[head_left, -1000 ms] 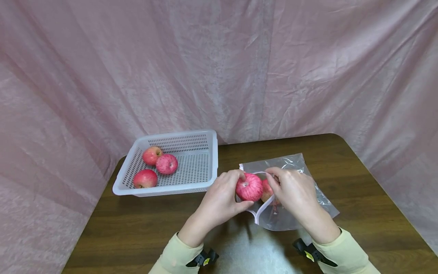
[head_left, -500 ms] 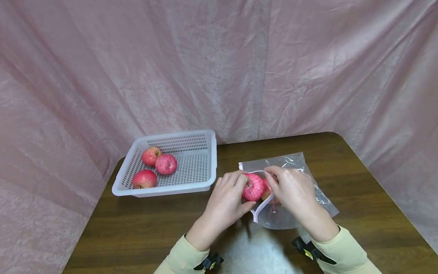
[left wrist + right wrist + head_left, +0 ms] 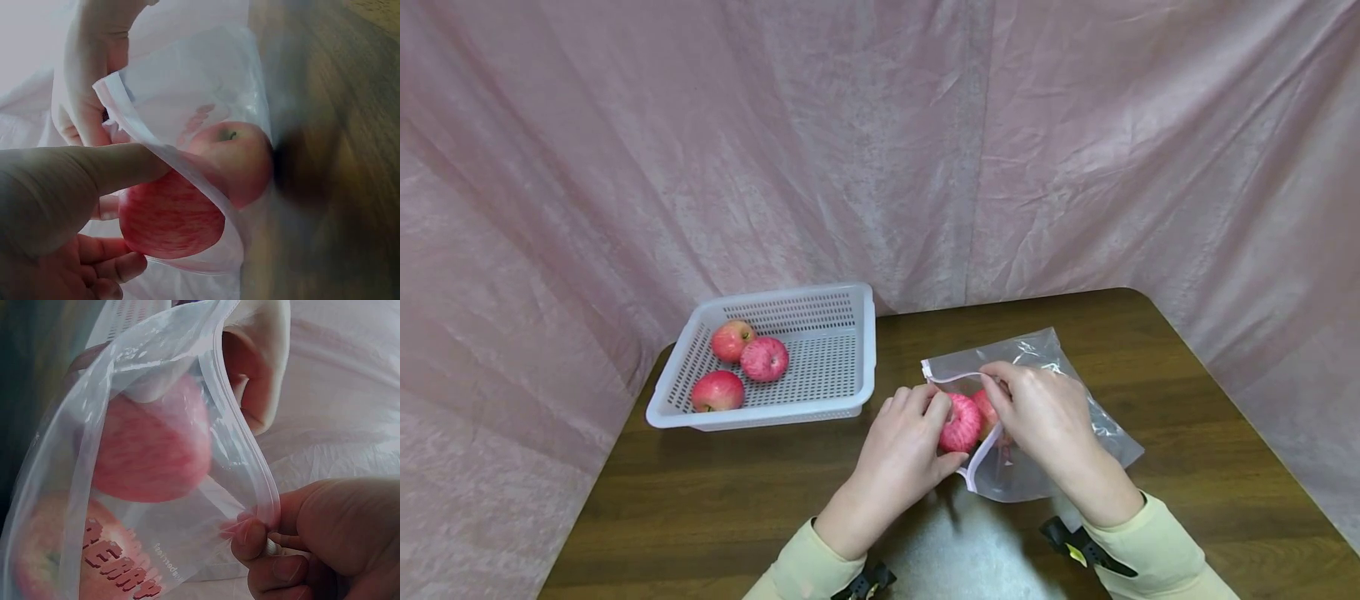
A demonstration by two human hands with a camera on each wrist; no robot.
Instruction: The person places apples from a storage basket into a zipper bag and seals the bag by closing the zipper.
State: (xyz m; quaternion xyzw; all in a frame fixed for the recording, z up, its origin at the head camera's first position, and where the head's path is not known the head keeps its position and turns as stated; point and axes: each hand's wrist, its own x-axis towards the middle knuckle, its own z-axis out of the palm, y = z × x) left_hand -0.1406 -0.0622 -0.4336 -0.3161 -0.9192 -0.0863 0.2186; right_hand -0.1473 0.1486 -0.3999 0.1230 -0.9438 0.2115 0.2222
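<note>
My left hand [image 3: 901, 454] grips a red striped apple [image 3: 961, 423] at the mouth of a clear zip bag [image 3: 1030, 479]. In the left wrist view the thumb and fingers curl round this apple [image 3: 172, 219], partly behind the bag's edge. Another apple [image 3: 234, 159], paler, with its stem showing, lies inside the bag. My right hand [image 3: 1048, 417] pinches the bag's zip rim; thumb and finger meet on it in the right wrist view, where red lettering [image 3: 122, 562] shows on the plastic. The mouth of the bag stands apart, facing left.
On the left of the wooden table [image 3: 760, 500] stands a white slotted basket [image 3: 820, 408]. It holds three apples, one [image 3: 718, 391] near its front left corner and two touching behind. A pink curtain [image 3: 880, 167] hangs behind the table.
My left hand has moved right and slightly down, carrying the apple further into the bag mouth beside the other apple. The right hand keeps its pinch on the rim.
</note>
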